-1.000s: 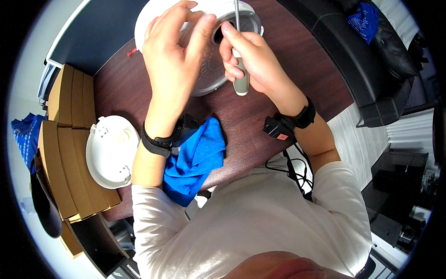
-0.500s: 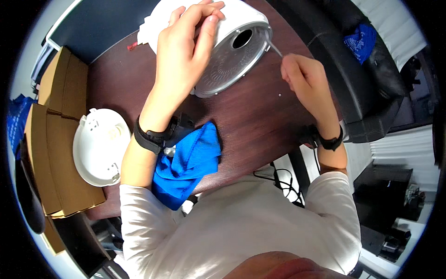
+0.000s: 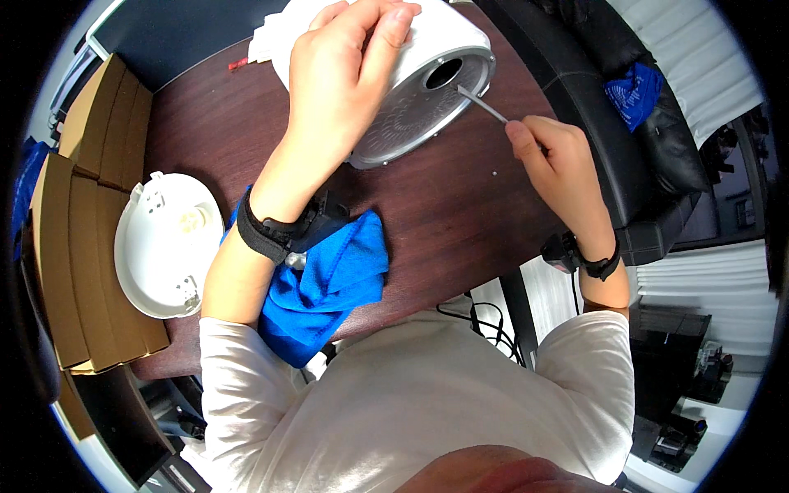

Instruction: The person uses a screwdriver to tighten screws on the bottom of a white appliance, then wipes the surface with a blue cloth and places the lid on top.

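Here, two hands (image 3: 341, 78) (image 3: 560, 160), one screwdriver (image 3: 483, 104), one white housing (image 3: 444, 31)

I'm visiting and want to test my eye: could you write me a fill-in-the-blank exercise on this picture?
The metal-shafted tool is gripped by the hand on the person's ____ side.
The housing with a dark round hole in its end is mainly ____ outside.
The round dish beside the cardboard boxes is on the person's ____ side.
The crumpled cloth is coloured ____.

Missing words: right; white; left; blue.
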Tool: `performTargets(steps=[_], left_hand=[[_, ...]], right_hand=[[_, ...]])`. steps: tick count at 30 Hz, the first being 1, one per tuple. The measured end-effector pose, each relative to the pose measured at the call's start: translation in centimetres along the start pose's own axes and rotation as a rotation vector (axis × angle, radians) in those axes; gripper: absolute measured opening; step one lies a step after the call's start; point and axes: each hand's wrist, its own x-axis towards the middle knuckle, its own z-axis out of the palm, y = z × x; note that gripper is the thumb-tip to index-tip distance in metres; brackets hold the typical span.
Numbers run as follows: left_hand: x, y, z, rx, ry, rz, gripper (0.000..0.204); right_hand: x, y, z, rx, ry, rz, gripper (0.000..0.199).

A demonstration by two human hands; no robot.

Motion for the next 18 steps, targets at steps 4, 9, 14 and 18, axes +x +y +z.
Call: performTargets(steps=[4,9,14,18], left_hand=[[0.2,-0.4,0.6,-0.121,0.043,0.105,0.019],[0.3,-0.5,0.4,-0.095,0.022,0.137,0.017],[0.1,0.3,0.0,0.019,0.024,0.06,0.022],[0.0,0.7,-0.2,0.089,0.014,0.024,0.028]], right_hand=[[0.6,-0.6,-0.6,-0.082,0.035,-0.021,0.03],[1.1,-1.2,-1.4,-0.21,0.045,-0.083,0.03],[1.5,-1.0,-1.4,-0.256,0.055,-0.083,0.031],[1.5,-1.3,-1.5,-0.264,0.047,-0.08,0.031]])
